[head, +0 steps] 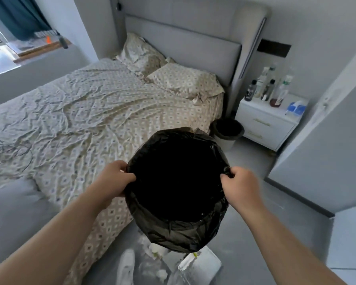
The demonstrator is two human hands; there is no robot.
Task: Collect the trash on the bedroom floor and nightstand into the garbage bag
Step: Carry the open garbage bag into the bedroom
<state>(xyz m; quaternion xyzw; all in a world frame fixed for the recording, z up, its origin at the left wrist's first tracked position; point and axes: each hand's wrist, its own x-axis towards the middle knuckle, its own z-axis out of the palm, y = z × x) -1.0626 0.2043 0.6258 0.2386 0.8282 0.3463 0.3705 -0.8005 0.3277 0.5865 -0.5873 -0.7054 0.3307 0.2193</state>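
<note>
I stand in the grey floor strip (pixel 255 202) between the bed's edge (pixel 115 206) on my left and a wall corner (pixel 308 182) on my right; it runs on to the white nightstand (pixel 269 124) with a lined bin (pixel 228 131) beside it. My left hand (pixel 115 177) and right hand (pixel 237 182) each pinch the rim of the black garbage bag (pixel 173 229), stretching its mouth wide at arm's length. Crumpled paper and plastic trash (pixel 193 264) lies on the floor just below the bag.

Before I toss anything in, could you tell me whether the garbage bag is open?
Open: both hands, left hand and right hand, stretch the garbage bag mouth wide.
</note>
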